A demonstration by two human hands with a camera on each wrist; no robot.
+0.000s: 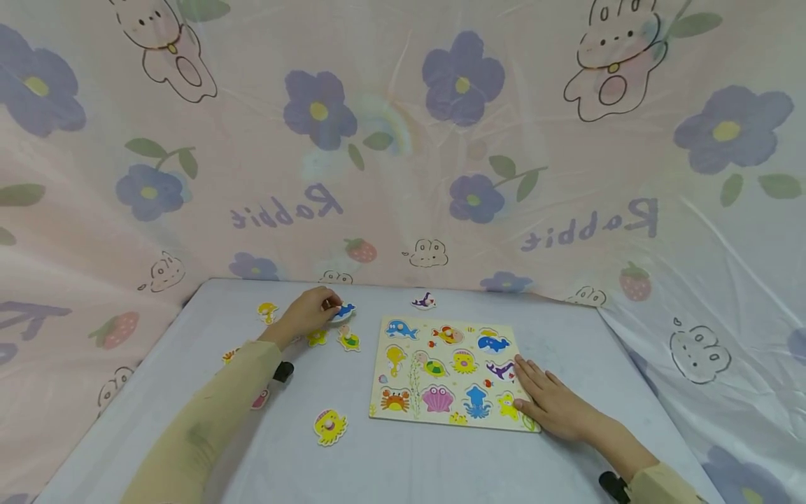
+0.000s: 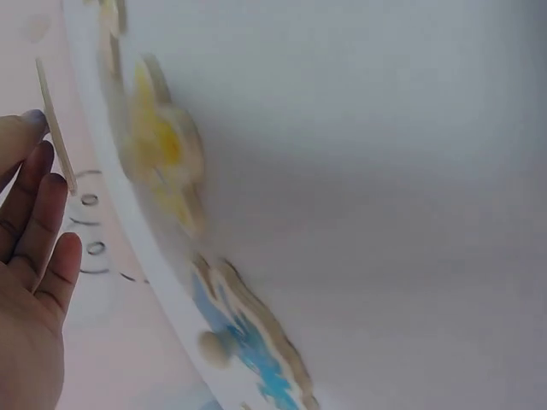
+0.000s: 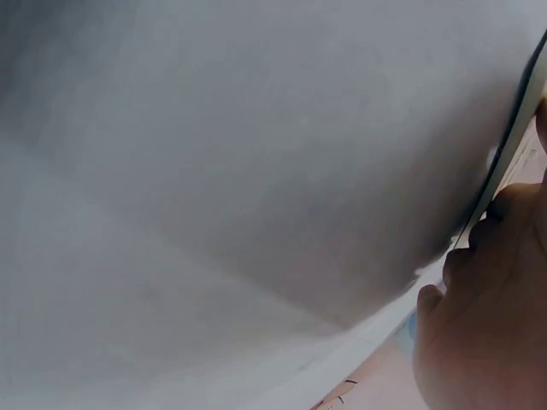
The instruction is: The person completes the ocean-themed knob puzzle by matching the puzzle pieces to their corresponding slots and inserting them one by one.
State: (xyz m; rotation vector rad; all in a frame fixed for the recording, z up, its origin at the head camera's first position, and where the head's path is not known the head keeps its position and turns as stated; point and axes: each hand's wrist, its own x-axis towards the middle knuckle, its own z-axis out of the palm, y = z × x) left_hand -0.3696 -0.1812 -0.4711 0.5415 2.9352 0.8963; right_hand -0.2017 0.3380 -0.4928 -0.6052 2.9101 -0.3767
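Pinching the blue piece in the left hand, with the board at four o'clock, long axis nine to three; resting the right hand, fingers extended, on its three o'clock edge.

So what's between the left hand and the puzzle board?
The head view shows the blue piece pinched in the left hand, the loose turtle piece just below it in the picture, then bare table up to the puzzle board.

A curtained-off nook; rabbit-print fabric hangs behind and beside a white table
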